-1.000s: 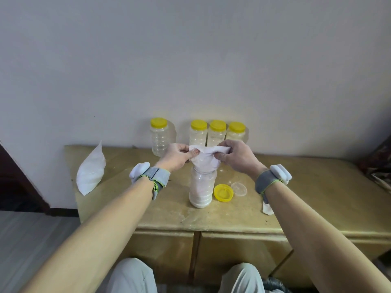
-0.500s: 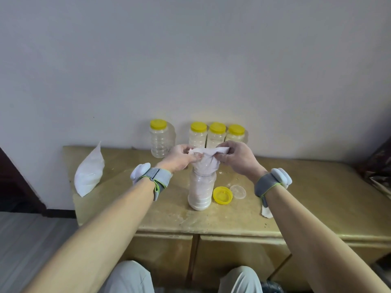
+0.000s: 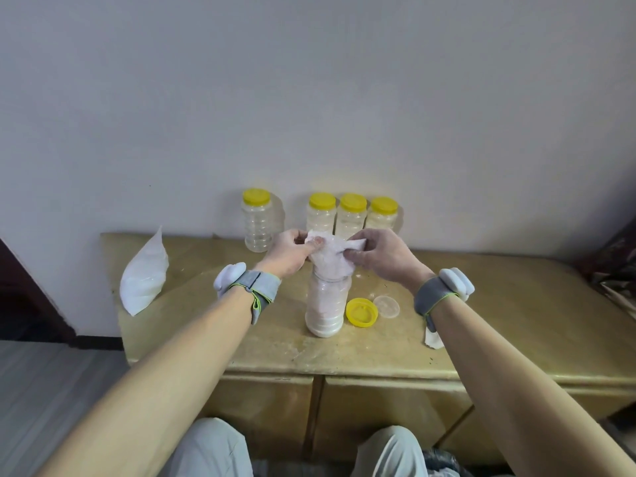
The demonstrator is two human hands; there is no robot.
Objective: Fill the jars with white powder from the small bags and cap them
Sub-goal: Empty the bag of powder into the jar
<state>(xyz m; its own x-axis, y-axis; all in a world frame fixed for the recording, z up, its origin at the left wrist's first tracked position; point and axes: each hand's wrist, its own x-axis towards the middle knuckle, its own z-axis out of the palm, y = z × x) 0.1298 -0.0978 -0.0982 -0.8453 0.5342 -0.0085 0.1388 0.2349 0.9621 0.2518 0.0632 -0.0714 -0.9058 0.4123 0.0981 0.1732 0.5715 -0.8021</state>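
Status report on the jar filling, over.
Left hand and right hand pinch the powder bag, upended in the open jar. Yellow cap lies beside it. Nothing blocking.

One wide-angle camera on the person's head looks forward and down from close before the tabletop (image 3: 516, 304). It faces the wall (image 3: 309, 98), which fills the upper half of the view. Both forearms run in from the lower corners and the knees show at the bottom edge, while the left hand (image 3: 289, 251) and right hand (image 3: 382, 256) pinch the small bag (image 3: 332, 259) near the middle.
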